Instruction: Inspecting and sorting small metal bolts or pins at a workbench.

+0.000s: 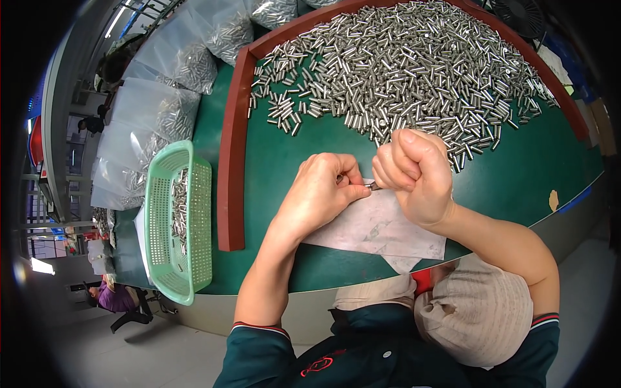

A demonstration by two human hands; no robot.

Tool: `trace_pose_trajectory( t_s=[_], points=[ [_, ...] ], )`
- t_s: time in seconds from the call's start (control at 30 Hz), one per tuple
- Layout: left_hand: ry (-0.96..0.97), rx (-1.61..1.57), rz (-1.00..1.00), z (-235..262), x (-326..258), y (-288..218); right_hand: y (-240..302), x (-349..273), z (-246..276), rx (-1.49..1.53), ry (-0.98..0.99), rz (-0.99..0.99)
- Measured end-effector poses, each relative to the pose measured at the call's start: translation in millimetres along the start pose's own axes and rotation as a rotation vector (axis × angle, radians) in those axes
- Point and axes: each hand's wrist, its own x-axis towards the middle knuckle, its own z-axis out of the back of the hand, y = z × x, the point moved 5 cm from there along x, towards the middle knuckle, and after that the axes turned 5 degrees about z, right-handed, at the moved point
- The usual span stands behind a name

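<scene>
At far left, clear bags (165, 107) of metal pins are piled on the table (517, 174). Beside them a green basket (165, 258) is seen, holding a small heap of pins. Right of the basket, a red frame (231, 161) bounds a broad pile of pins (401, 64) on the green surface. Near the table's front edge, over a grey sheet (375, 226), one small pin (373, 185) is pinched between the closed fingertips of the left hand (320, 191) and gripped by the fisted right hand (414, 174).
</scene>
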Motion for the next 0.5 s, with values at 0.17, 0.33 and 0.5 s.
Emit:
trace_pose_trajectory(
  t_s=[0.17,0.33,0.5],
  points=[
    [-0.007,-0.029,-0.004,0,5,0,-2,1,-2,-0.143,0.017,0.023],
    [-0.034,-0.022,-0.03,6,2,-4,0,2,-5,-0.137,0.042,0.032],
    [0.128,-0.494,-0.036,10,11,7,4,2,0,0.108,0.03,-0.046]
  ],
)
